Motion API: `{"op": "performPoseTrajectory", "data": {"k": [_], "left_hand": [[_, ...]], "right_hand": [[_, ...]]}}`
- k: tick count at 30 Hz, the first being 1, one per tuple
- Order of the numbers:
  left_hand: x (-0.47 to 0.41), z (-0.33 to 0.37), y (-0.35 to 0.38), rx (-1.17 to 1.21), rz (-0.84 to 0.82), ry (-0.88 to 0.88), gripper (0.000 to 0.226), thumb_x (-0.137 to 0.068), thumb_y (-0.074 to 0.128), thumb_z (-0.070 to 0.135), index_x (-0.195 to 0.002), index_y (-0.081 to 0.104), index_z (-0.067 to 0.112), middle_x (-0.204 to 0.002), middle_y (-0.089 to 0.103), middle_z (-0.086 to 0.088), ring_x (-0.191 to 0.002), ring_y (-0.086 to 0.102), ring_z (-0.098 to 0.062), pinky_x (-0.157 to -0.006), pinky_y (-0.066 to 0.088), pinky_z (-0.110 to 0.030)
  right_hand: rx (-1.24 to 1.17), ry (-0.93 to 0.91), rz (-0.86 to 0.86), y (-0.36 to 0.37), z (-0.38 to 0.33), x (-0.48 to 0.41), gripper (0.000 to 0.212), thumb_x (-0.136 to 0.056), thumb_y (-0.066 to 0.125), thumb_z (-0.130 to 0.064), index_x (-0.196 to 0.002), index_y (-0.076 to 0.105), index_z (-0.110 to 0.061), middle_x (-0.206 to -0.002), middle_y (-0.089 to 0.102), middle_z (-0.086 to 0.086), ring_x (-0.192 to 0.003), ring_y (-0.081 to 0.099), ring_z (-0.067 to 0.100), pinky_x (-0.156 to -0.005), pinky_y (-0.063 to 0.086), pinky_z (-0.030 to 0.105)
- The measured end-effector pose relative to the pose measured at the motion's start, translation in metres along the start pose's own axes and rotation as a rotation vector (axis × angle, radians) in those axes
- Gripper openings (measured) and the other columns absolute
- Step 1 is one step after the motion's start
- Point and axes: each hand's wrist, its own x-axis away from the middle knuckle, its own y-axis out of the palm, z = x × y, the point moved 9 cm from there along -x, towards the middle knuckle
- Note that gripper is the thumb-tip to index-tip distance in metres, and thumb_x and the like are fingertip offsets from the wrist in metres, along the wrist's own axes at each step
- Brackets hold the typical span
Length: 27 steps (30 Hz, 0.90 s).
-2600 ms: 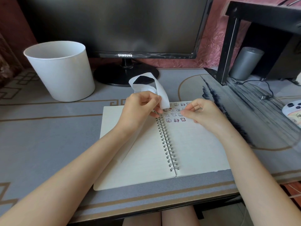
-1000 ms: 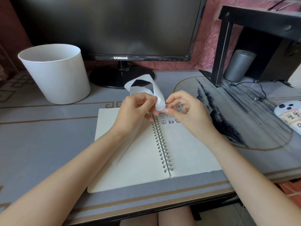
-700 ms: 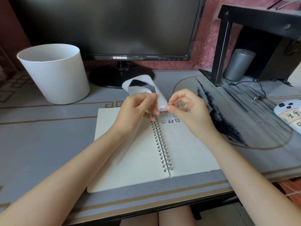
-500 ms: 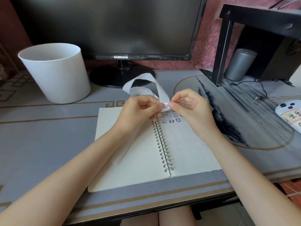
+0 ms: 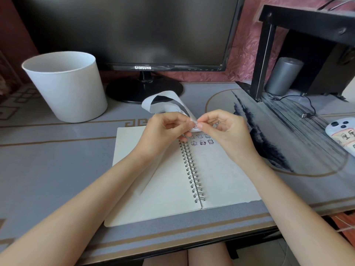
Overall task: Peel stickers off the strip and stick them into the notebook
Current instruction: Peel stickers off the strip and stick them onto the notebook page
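Peeling above the notebook (image 5: 221, 173), with left hand (image 5: 165, 129) gripping the strip (image 5: 165, 104), right hand (image 5: 224, 129) pinching a sticker (image 5: 195, 127); a few stickers (image 5: 201, 142) stuck at its top; much page left.

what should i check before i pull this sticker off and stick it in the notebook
1. Strip held: ok, the left hand grips it near its end.
2. Hold on the sticker: ok, the right hand pinches it at the strip's end.
3. Sticker free of the backing: cannot tell, the fingers hide the edge.
4. Room in the notebook: ok, the right page is bare below the stuck stickers.
5. Notebook open and flat on the desk: ok.
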Motion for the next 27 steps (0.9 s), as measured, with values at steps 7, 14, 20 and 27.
{"op": "performPoseTrajectory", "data": {"k": [7, 14, 20, 27], "left_hand": [[0.0, -0.002, 0.0, -0.009, 0.001, -0.01, 0.005, -0.087, 0.066, 0.005, -0.084, 0.07, 0.006, -0.072, 0.067, -0.008, -0.065, 0.065, -0.009, -0.064, 0.054, -0.02], [0.001, -0.002, 0.0, -0.026, 0.011, -0.036, 0.009, -0.089, 0.064, 0.009, -0.085, 0.071, 0.004, -0.07, 0.068, -0.007, -0.066, 0.066, -0.01, -0.068, 0.057, -0.024], [0.002, -0.004, 0.0, -0.031, 0.016, -0.06, 0.014, -0.092, 0.061, 0.01, -0.084, 0.072, 0.004, -0.071, 0.068, -0.012, -0.068, 0.065, -0.014, -0.069, 0.058, -0.025], [0.002, -0.006, 0.0, 0.0, 0.026, -0.097, 0.016, -0.092, 0.059, 0.007, -0.081, 0.069, 0.003, -0.065, 0.067, -0.006, -0.062, 0.065, -0.009, -0.065, 0.057, -0.022]], "right_hand": [[0.01, -0.02, -0.006, 0.0, -0.003, 0.0, 0.011, -0.081, 0.072, -0.01, -0.081, 0.069, -0.02, -0.081, 0.07, 0.0, -0.084, 0.064, 0.025, -0.065, 0.05, 0.036], [0.078, -0.025, -0.026, 0.001, 0.0, 0.0, 0.011, -0.081, 0.072, -0.014, -0.08, 0.067, -0.024, -0.079, 0.068, -0.007, -0.081, 0.061, 0.017, -0.061, 0.041, 0.025], [0.174, -0.027, -0.026, 0.002, -0.004, 0.003, 0.007, -0.081, 0.072, -0.016, -0.08, 0.067, -0.021, -0.075, 0.064, -0.015, -0.061, 0.055, -0.001, -0.058, 0.033, 0.013], [0.297, -0.153, -0.057, 0.006, -0.013, 0.006, 0.006, -0.084, 0.07, -0.017, -0.081, 0.065, -0.019, -0.091, 0.063, -0.01, -0.078, 0.059, 0.008, -0.062, 0.033, 0.012]]}}
